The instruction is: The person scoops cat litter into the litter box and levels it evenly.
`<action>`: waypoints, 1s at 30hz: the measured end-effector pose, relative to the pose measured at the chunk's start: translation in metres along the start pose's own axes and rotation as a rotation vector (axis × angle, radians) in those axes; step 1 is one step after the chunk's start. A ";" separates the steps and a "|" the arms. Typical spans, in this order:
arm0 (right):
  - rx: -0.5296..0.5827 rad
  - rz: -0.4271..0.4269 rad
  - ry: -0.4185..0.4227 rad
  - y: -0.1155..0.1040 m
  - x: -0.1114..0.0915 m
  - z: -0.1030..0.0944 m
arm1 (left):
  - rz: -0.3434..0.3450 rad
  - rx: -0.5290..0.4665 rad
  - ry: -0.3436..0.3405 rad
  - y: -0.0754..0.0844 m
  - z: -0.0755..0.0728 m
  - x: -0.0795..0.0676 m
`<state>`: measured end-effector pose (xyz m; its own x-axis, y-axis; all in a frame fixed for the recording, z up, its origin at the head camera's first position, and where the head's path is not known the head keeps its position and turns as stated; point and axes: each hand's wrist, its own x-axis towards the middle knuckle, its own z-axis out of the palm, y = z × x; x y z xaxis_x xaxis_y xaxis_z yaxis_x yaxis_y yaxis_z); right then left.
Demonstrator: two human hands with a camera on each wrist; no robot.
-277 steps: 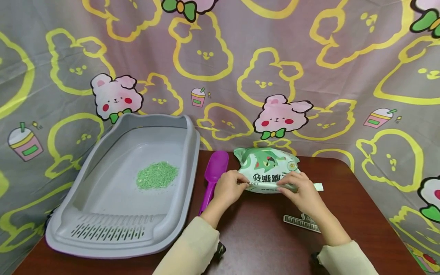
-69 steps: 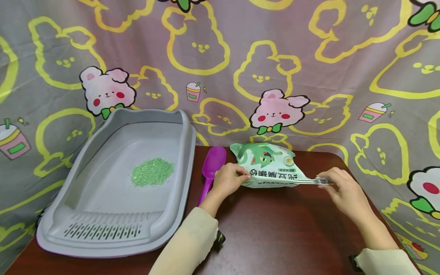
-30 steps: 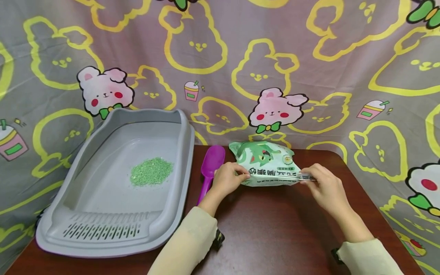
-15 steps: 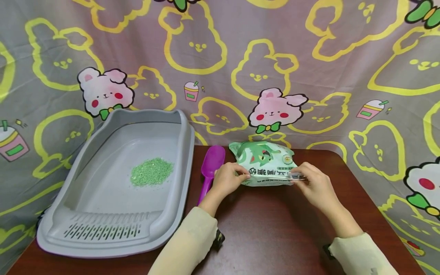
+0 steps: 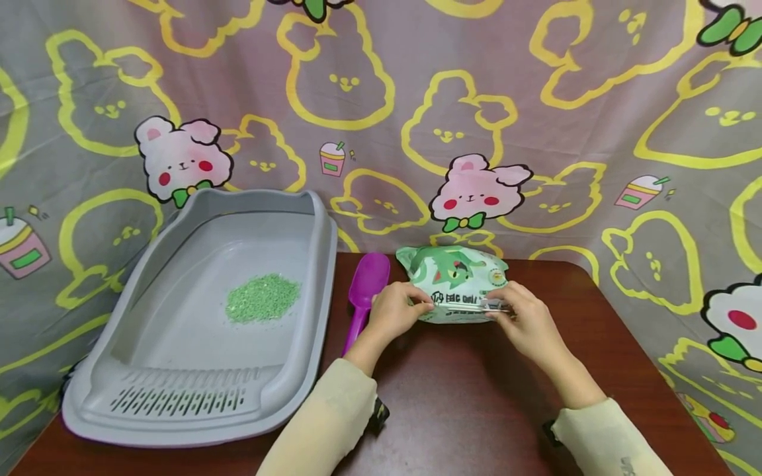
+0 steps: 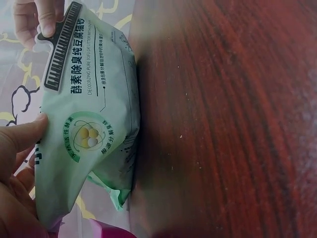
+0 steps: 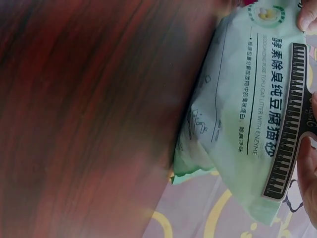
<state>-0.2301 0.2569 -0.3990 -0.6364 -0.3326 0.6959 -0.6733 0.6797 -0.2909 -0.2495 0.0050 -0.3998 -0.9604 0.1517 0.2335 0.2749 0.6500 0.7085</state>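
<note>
A pale green bag of tofu cat litter lies at the table's back, its near edge folded. My left hand pinches the left end of that edge between thumb and fingers. My right hand pinches a bag clip printed like a piano keyboard, which lies along the bag's edge. In the left wrist view the clip covers part of the edge, and my left thumb presses the bag beyond its end. In the head view the right fingers hide much of the clip.
A grey litter tray with a slotted front stands on the left, a heap of green litter inside. Between tray and bag lies a purple scoop. A patterned curtain hangs behind the brown table.
The clip, earlier lying on the table, is now on the bag's edge. Over the last seconds my right hand has moved it leftward along that edge. My left hand stays at the left end.
</note>
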 end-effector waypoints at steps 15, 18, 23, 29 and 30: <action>-0.025 0.080 -0.102 0.000 0.003 0.003 | 0.004 0.013 -0.001 -0.005 0.002 0.003; -0.096 0.159 -0.140 0.001 0.002 0.001 | 0.011 0.015 -0.002 -0.006 0.002 0.003; -0.140 0.224 -0.172 0.004 0.002 0.003 | 0.000 0.029 -0.003 -0.009 0.000 0.002; -0.138 0.184 -0.174 0.009 0.004 0.003 | 0.050 0.064 0.020 -0.005 -0.005 0.000; -0.135 0.180 -0.181 0.010 0.003 0.001 | 0.067 0.083 0.030 -0.002 -0.008 -0.002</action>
<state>-0.2389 0.2622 -0.4003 -0.8065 -0.3016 0.5086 -0.4945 0.8155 -0.3006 -0.2476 -0.0025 -0.3970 -0.9381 0.1751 0.2990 0.3323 0.6986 0.6336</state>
